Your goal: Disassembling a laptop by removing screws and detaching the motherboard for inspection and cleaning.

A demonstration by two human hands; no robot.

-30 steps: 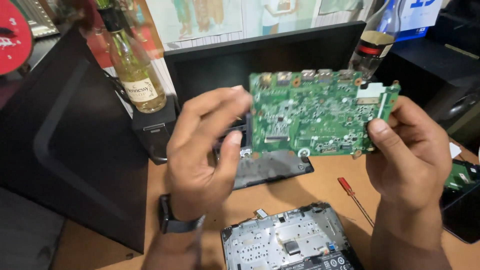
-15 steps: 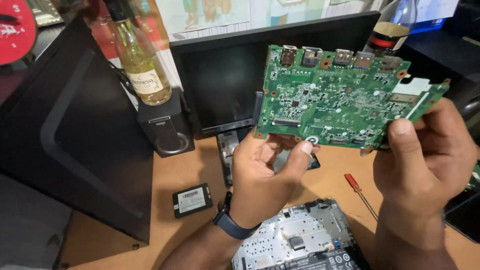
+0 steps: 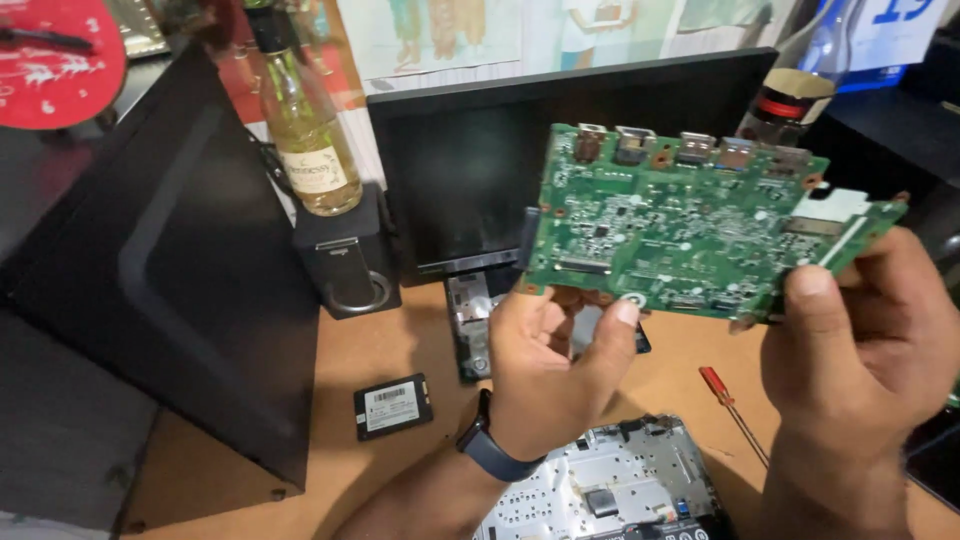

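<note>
A green circuit board (image 3: 690, 225) with metal ports along its top edge is held up in front of a dark monitor (image 3: 470, 180). My left hand (image 3: 550, 375), with a dark band on the wrist, pinches the board's lower left edge between thumb and fingers. My right hand (image 3: 870, 345) grips the board's lower right corner, thumb on the front face. Below the hands an opened laptop base (image 3: 620, 485) lies on the wooden desk (image 3: 400, 350).
A small black drive (image 3: 393, 406) with a white label lies on the desk. A red-handled screwdriver (image 3: 725, 395) rests to the right. A glass bottle (image 3: 300, 130) stands on a black speaker (image 3: 345, 260). A large black panel (image 3: 170, 280) leans at left.
The board has been lifted higher and turned to the right. My left hand moved from in front of the board's left side to under its lower left edge, uncovering the small black drive.
</note>
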